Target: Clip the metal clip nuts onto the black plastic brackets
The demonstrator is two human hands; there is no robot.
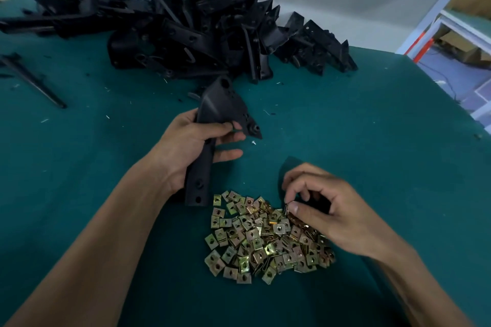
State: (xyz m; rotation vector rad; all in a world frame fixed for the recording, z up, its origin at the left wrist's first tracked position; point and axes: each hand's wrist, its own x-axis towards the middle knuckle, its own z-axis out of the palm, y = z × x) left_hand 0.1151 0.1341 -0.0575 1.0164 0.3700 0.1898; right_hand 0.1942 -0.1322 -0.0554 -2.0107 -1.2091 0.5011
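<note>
Clip nuts (268,239): loose heap of small yellow-zinc metal squares, each with a centre hole, lying on the bench (372,127) near the front edge, centre-right of view. Some flat, some on edge, overlapping.

Right hand (321,210) sits on the heap's upper right side, palm down, thumb and forefinger pinched together on one clip nut (287,207) at the heap's top edge. Nut is mostly hidden by the fingertips, so orientation unclear.

Black plastic bracket (212,130): held in the left hand (191,146), just up and left of the heap. Hand is wrapped around its narrow mid-section, thumb across the front. Long strip end points down toward the heap, two holes visible near its tip, tip just beside the heap's top left corner. Wider fan-shaped end points up and away, several holes in it. A small fitting sits at its right-hand corner; can't tell whether that's a nut.

Hands are apart, not touching.

Behind: big pile of brackets (202,29), same black plastic, at the back of the bench against a grey wall. A long thin black part (32,79) lies alone at far left. Pale plastic shavings are scattered on the green bench cover.
</note>
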